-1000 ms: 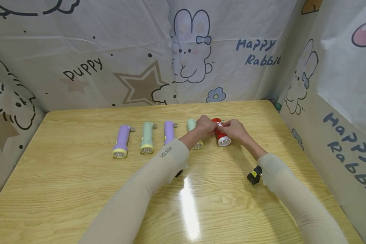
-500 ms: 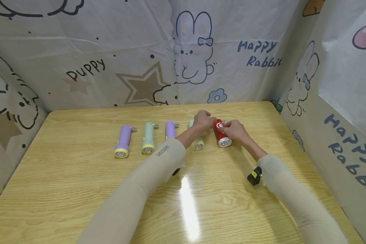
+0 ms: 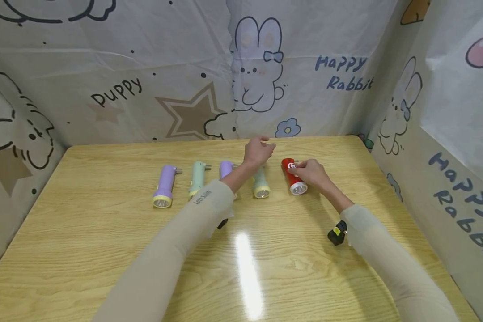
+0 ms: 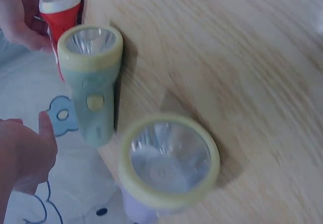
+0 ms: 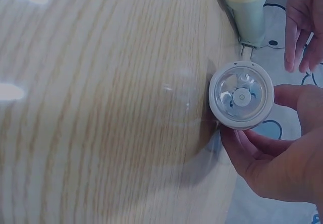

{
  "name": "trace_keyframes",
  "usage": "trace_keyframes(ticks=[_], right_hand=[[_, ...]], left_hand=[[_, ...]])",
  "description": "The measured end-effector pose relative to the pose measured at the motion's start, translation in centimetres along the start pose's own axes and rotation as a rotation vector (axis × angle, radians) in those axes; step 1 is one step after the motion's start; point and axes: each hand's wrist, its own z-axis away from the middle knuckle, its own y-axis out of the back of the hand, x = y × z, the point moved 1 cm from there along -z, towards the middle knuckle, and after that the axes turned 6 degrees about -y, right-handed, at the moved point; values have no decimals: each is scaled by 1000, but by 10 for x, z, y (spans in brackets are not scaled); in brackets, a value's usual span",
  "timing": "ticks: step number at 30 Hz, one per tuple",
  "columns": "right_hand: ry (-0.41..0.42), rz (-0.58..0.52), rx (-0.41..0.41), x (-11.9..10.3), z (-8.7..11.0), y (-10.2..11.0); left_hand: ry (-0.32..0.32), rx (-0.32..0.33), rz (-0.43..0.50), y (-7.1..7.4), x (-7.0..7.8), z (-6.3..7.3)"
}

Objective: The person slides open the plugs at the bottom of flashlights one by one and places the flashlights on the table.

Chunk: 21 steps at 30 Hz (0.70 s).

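My right hand [image 3: 311, 173] holds a red flashlight [image 3: 288, 167] with a white head, lying on the table at the right end of a row. In the right wrist view, thumb and fingers press its sides behind the clear lens [image 5: 241, 97]. My left hand [image 3: 258, 152], its fingers loosely bent with nothing between them, hovers over the back end of a green flashlight [image 3: 260, 182] with a yellow rim. To the left lies a purple flashlight [image 3: 226, 168], partly hidden by the left forearm. That green flashlight [image 4: 93, 90] shows its yellow switch in the left wrist view.
Another green flashlight [image 3: 198, 171] and another purple flashlight [image 3: 167, 180] continue the row leftward, with metal plug prongs sticking out near their back ends. The wooden table [image 3: 88, 241] ends against a printed white sheet [image 3: 173, 53]. A black wrist camera [image 3: 336, 233] sits below the right sleeve.
My left hand has let go of the red flashlight and moved left and back, uncovering more of the green one beside it. My right hand stays on the red flashlight.
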Motion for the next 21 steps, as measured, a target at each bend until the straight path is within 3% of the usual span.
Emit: trace_keyframes(ticks=[6,12,21], right_hand=[[41,-3,81,-3,1,4],[136,-5,185,-6,3,8],[227,75,254,-12,-1,13]], left_hand=[[-75,36,-93,18,-5,-2],[-129,42,-100,35,-14,-2],[-209,50,-213,56,-17,0]])
